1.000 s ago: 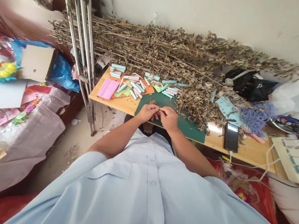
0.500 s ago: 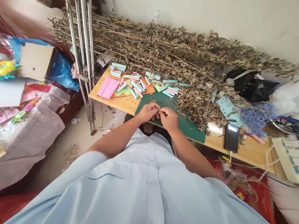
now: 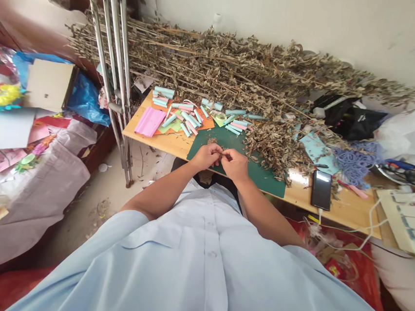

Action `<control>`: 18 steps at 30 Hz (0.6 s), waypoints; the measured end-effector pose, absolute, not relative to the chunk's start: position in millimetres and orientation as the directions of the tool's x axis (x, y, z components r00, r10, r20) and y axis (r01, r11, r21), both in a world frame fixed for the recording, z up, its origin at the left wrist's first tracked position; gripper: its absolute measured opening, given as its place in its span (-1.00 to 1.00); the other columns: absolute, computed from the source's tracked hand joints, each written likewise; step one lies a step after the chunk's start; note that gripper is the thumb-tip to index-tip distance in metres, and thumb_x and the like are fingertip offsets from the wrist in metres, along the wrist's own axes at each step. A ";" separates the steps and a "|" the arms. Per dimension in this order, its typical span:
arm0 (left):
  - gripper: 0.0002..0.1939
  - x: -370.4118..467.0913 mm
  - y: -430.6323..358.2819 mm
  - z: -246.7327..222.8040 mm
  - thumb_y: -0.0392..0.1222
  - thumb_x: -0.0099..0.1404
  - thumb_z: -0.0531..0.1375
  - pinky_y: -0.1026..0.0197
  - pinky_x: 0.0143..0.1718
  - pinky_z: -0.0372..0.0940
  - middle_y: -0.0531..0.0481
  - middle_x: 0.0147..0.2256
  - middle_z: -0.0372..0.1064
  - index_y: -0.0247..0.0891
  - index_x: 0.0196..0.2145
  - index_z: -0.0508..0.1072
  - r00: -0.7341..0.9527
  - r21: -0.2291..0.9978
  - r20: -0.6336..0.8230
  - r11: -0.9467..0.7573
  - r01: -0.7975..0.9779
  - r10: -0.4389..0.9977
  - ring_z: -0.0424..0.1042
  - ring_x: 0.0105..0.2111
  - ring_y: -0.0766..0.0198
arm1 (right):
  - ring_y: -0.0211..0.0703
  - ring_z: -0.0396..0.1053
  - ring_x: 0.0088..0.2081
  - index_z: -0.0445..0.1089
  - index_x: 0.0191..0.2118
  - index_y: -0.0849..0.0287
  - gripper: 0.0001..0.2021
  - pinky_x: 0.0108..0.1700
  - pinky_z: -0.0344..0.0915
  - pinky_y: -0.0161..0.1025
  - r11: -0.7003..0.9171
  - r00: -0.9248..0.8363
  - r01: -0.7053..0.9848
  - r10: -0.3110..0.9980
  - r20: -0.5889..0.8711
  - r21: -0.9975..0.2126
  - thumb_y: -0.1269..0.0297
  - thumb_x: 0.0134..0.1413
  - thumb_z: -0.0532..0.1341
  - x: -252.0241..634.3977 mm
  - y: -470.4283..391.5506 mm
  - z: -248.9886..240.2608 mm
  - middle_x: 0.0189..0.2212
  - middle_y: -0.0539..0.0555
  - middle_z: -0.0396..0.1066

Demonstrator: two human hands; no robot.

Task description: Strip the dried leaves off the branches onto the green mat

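My left hand (image 3: 206, 156) and my right hand (image 3: 235, 164) meet fingertip to fingertip over the front edge of a green mat (image 3: 264, 179). Both are closed in a pinch; whatever lies between the fingers is too small to make out. A little clump of dry bits (image 3: 212, 141) rests on the mat just beyond my left hand. To the right of my hands, a heap of dried leaves (image 3: 272, 147) covers part of the mat. Blue and pink paper rolls (image 3: 191, 119) lie behind the mat and to its left, by a folded pink sheet (image 3: 150, 122).
Long dried stalks (image 3: 216, 68) spread along the wall. Metal crutches (image 3: 114, 58) stand left of the wooden table (image 3: 175, 143). On the right are a phone (image 3: 321, 190) with a cable, purple yarn (image 3: 355, 165) and a power strip (image 3: 404, 221).
Both hands stay nearly in place, with only slight shifts of the fingers. Nothing else has visibly moved.
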State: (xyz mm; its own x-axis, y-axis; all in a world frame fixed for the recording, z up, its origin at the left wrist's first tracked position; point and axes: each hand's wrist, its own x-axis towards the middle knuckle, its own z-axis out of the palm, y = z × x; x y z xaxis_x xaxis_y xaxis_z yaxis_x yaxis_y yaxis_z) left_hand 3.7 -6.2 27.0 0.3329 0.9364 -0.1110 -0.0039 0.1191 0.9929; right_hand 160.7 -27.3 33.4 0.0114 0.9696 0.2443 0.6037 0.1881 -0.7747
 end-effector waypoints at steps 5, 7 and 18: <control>-0.90 2.4 -4.3 28.7 -0.36 0.28 0.12 0.41 -0.64 0.21 0.02 -0.47 0.45 -0.34 -0.22 0.35 0.334 0.975 -0.122 0.176 -0.135 0.935 0.45 -0.59 0.39 | -0.07 0.55 -0.36 0.48 -0.29 0.15 -0.81 -0.25 0.52 -0.12 -0.025 0.184 0.232 0.983 0.019 -0.972 0.17 0.00 0.28 159.5 -20.1 28.2 -0.39 0.08 0.57; -0.90 2.6 -3.6 30.1 -0.32 0.31 0.13 0.41 -0.64 0.21 0.01 -0.46 0.45 -0.34 -0.20 0.34 0.333 0.968 -0.137 0.197 -0.153 0.933 0.48 -0.57 0.37 | -0.07 0.55 -0.35 0.49 -0.28 0.15 -0.79 -0.23 0.53 -0.11 -0.028 0.182 0.202 0.983 0.009 -0.979 0.14 0.00 0.29 160.2 -19.3 28.2 -0.38 0.08 0.57; -0.86 2.7 1.9 22.4 -0.24 0.40 0.09 0.35 -0.61 0.31 0.01 -0.52 0.41 -0.36 -0.16 0.36 0.357 0.956 -0.169 0.241 -0.167 0.918 0.51 -0.53 0.27 | -0.10 0.52 -0.23 0.52 -0.15 0.10 -0.82 -0.10 0.46 -0.14 0.313 -0.092 0.558 0.944 0.318 -0.768 0.28 0.19 0.19 166.7 -28.8 35.2 -0.23 0.08 0.58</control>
